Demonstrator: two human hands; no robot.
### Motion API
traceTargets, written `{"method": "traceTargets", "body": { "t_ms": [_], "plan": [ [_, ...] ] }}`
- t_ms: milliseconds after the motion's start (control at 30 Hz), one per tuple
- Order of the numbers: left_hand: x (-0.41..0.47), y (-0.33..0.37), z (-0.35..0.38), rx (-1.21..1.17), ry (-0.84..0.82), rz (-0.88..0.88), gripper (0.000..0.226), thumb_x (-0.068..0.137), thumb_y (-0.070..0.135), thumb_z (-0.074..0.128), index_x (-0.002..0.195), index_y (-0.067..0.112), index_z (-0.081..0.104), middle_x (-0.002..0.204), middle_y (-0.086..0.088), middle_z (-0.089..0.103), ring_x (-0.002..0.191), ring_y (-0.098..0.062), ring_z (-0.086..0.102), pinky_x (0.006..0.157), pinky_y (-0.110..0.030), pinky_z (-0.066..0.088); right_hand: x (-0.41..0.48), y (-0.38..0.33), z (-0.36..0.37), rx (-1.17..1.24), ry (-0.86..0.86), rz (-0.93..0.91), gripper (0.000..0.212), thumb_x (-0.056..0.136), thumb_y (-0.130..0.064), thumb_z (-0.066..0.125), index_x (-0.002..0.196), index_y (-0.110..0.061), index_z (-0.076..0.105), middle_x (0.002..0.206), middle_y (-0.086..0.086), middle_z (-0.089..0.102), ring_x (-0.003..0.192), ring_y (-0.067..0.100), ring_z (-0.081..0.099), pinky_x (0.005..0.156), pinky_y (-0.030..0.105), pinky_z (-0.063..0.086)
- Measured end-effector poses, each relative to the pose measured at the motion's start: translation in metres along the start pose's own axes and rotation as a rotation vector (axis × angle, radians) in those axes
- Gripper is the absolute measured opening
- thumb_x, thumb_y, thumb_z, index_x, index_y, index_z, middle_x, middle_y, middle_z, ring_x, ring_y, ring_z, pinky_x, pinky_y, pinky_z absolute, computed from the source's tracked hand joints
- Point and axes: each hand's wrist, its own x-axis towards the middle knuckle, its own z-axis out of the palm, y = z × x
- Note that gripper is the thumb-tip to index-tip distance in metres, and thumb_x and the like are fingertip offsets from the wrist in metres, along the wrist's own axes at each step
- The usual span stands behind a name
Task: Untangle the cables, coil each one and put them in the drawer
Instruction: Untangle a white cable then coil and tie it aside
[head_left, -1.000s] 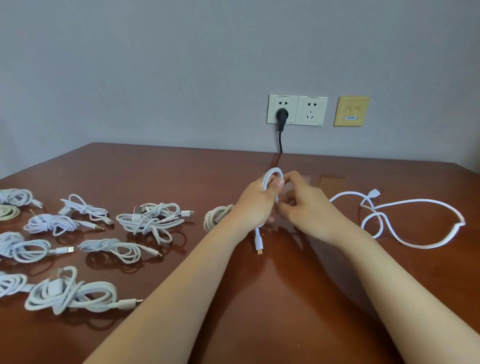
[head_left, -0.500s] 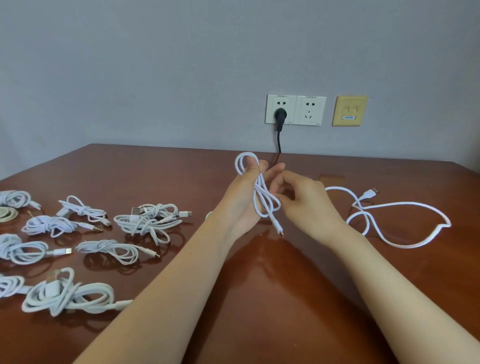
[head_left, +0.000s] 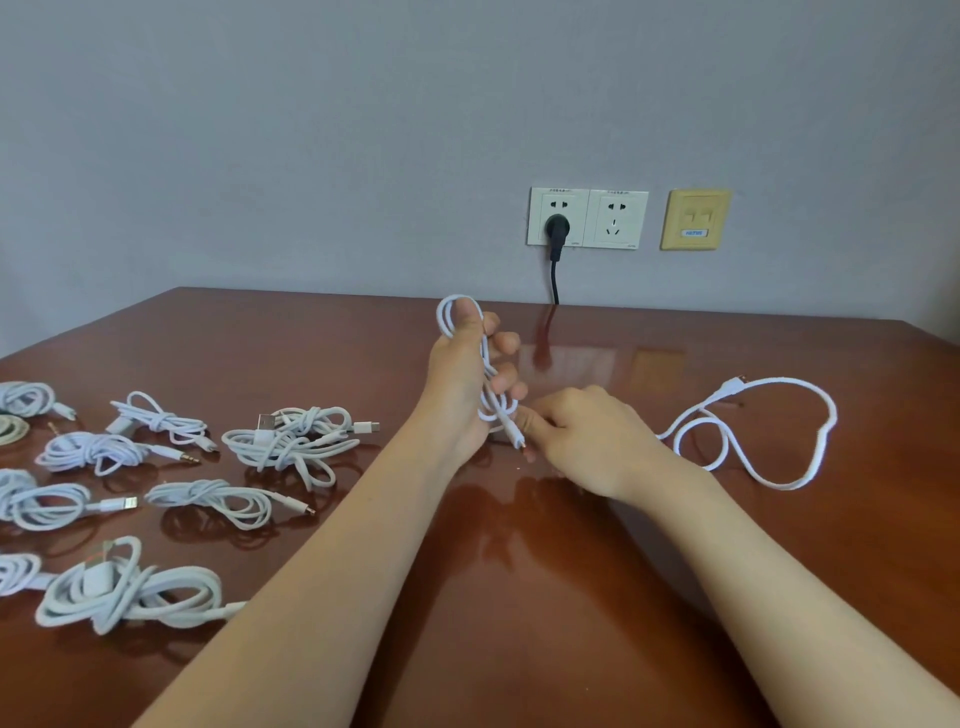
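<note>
Below the white double socket (head_left: 587, 218), and a touch to its left, our left hand (head_left: 462, 384) is raised over the glossy red-brown wooden table (head_left: 571, 597), its fingers curled round a thin white cable (head_left: 485, 353). The cable is gathered into long, narrow loops, and the top one arches smoothly over the uppermost finger. Our right hand (head_left: 587, 441), just below and right of that, has its fingers curled and pinches the cable's short tail by its small metal-tipped plug. Farther right of the socket and lower, a loose white cable (head_left: 826, 431) sprawls flat on the polished wood in wide, soft curves, uncoiled. Far down to the socket's left lie the bundled cables (head_left: 291, 441), rounded white hanks knotted at the waist, some thicker and matte, some slender with metal jack tips. A round black plug (head_left: 557, 228) sits in the socket's left half, and a square yellowed plastic plate (head_left: 695, 219) hangs just to the socket's right.
</note>
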Motion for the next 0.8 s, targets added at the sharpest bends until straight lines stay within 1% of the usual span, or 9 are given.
{"method": "traceTargets", "body": {
  "t_ms": [100, 167, 233, 333, 433, 533, 633, 700, 800],
  "plan": [
    [0.002, 0.004, -0.003, -0.008, 0.028, 0.025, 0.041, 0.101, 0.042, 0.026, 0.071, 0.016, 0.036, 0.041, 0.008, 0.04, 0.027, -0.007, 0.022, 0.035, -0.011, 0.026, -0.001, 0.001, -0.002, -0.06, 0.026, -0.047, 0.028, 0.098, -0.036, 0.038, 0.087, -0.017, 0.055, 0.07, -0.002, 0.049, 0.079, 0.025, 0.047, 0.066, 0.03, 0.03],
    [0.005, 0.007, -0.006, -0.022, 0.07, 0.041, 0.041, 0.102, 0.042, 0.025, 0.071, 0.016, 0.036, 0.04, 0.008, 0.037, 0.027, -0.007, 0.022, 0.035, -0.011, 0.025, 0.0, 0.005, -0.004, 0.001, 0.062, -0.057, 0.011, 0.096, -0.028, 0.043, 0.087, -0.023, 0.047, 0.067, -0.007, 0.047, 0.078, 0.023, 0.045, 0.066, 0.029, 0.03],
    [0.008, 0.01, -0.009, -0.042, 0.112, 0.055, 0.042, 0.102, 0.041, 0.025, 0.071, 0.016, 0.036, 0.039, 0.008, 0.035, 0.027, -0.007, 0.023, 0.034, -0.01, 0.024, 0.002, 0.009, -0.007, 0.023, 0.116, -0.036, 0.012, 0.094, -0.03, 0.048, 0.082, -0.028, 0.046, 0.065, -0.011, 0.047, 0.074, 0.018, 0.044, 0.062, 0.028, 0.03],
    [0.01, 0.012, -0.013, -0.065, 0.142, 0.067, 0.042, 0.102, 0.041, 0.024, 0.07, 0.015, 0.037, 0.038, 0.008, 0.033, 0.028, -0.008, 0.027, 0.034, -0.011, 0.026, 0.004, 0.016, -0.01, 0.087, 0.174, -0.017, 0.017, 0.089, -0.037, 0.057, 0.073, -0.033, 0.056, 0.066, -0.012, 0.053, 0.067, 0.009, 0.047, 0.057, 0.024, 0.034],
    [0.011, 0.01, -0.013, -0.059, 0.134, 0.071, 0.044, 0.102, 0.041, 0.024, 0.068, 0.016, 0.036, 0.038, 0.008, 0.03, 0.028, -0.007, 0.029, 0.035, -0.011, 0.029, 0.003, 0.014, -0.006, 0.116, 0.138, -0.075, 0.011, 0.085, -0.034, 0.064, 0.078, -0.027, 0.069, 0.081, -0.006, 0.066, 0.08, 0.013, 0.057, 0.071, 0.027, 0.044],
    [0.012, 0.009, -0.015, -0.015, 0.132, 0.077, 0.044, 0.102, 0.042, 0.024, 0.068, 0.016, 0.038, 0.038, 0.009, 0.03, 0.03, -0.007, 0.03, 0.037, -0.012, 0.033, 0.002, 0.006, 0.0, 0.076, 0.088, -0.137, 0.011, 0.084, -0.032, 0.065, 0.083, -0.024, 0.072, 0.086, -0.004, 0.067, 0.083, 0.013, 0.057, 0.073, 0.026, 0.043],
    [0.013, 0.009, -0.016, 0.043, 0.132, 0.099, 0.044, 0.102, 0.042, 0.024, 0.069, 0.017, 0.039, 0.037, 0.01, 0.03, 0.03, -0.006, 0.031, 0.04, -0.015, 0.041, 0.003, 0.002, -0.002, 0.174, 0.113, -0.219, 0.008, 0.082, -0.027, 0.068, 0.078, -0.023, 0.073, 0.076, -0.003, 0.061, 0.075, 0.015, 0.054, 0.07, 0.029, 0.04],
    [0.011, 0.01, -0.015, 0.067, 0.126, 0.109, 0.044, 0.101, 0.041, 0.024, 0.07, 0.016, 0.041, 0.037, 0.01, 0.03, 0.031, -0.006, 0.034, 0.047, -0.018, 0.049, 0.004, 0.003, -0.004, 0.275, 0.153, -0.245, 0.007, 0.079, -0.023, 0.071, 0.073, -0.022, 0.072, 0.07, -0.004, 0.059, 0.071, 0.014, 0.054, 0.068, 0.031, 0.041],
    [0.011, 0.011, -0.015, 0.079, 0.116, 0.116, 0.043, 0.102, 0.041, 0.025, 0.069, 0.017, 0.042, 0.038, 0.01, 0.031, 0.036, -0.006, 0.04, 0.059, -0.025, 0.051, 0.005, 0.006, -0.008, 0.36, 0.18, -0.256, 0.011, 0.078, -0.016, 0.072, 0.069, -0.02, 0.072, 0.062, -0.008, 0.05, 0.06, 0.008, 0.044, 0.062, 0.024, 0.035]
  ]
}}
